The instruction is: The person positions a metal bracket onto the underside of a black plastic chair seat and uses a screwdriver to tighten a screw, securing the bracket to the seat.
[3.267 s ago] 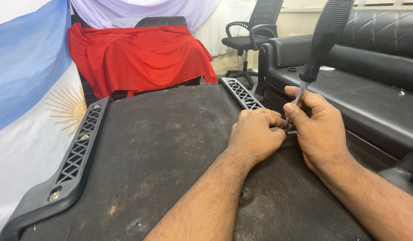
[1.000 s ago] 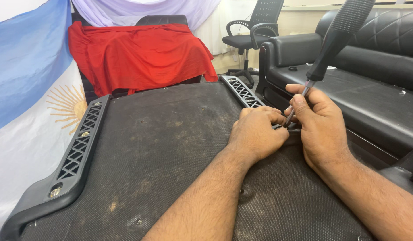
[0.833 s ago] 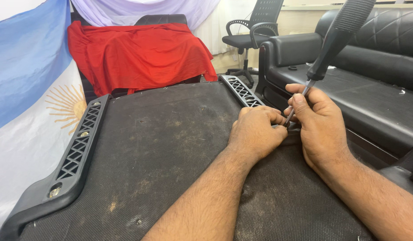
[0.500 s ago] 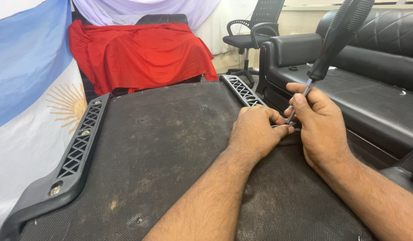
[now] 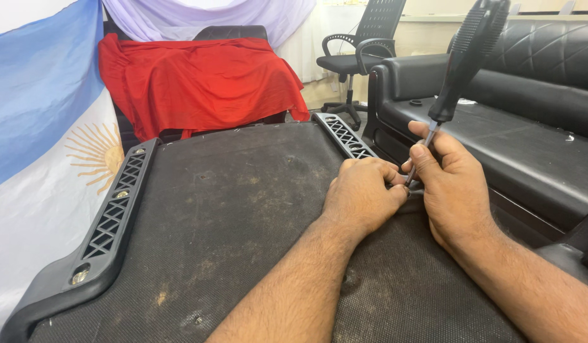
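A black-handled screwdriver [image 5: 466, 54] stands nearly upright, tip down at the right edge of a dusty black fabric-covered panel [image 5: 243, 216]. My right hand [image 5: 452, 184] pinches its metal shaft just above the tip. My left hand [image 5: 364, 194] rests curled on the panel beside the tip, fingers touching the right hand; whether it holds a small part is hidden. The tip meets the right black plastic lattice rail [image 5: 344, 134]. A matching left rail [image 5: 113, 209] with screws runs along the panel's other edge.
A black leather sofa [image 5: 529, 127] stands close on the right. A red cloth [image 5: 198, 82] covers a chair behind the panel. A black office chair [image 5: 364, 51] is farther back. A light-blue and white flag with a sun emblem [image 5: 46, 146] hangs at the left.
The screwdriver handle has tilted slightly, swinging a little right then back left. Both hands stay in place at the right rail.
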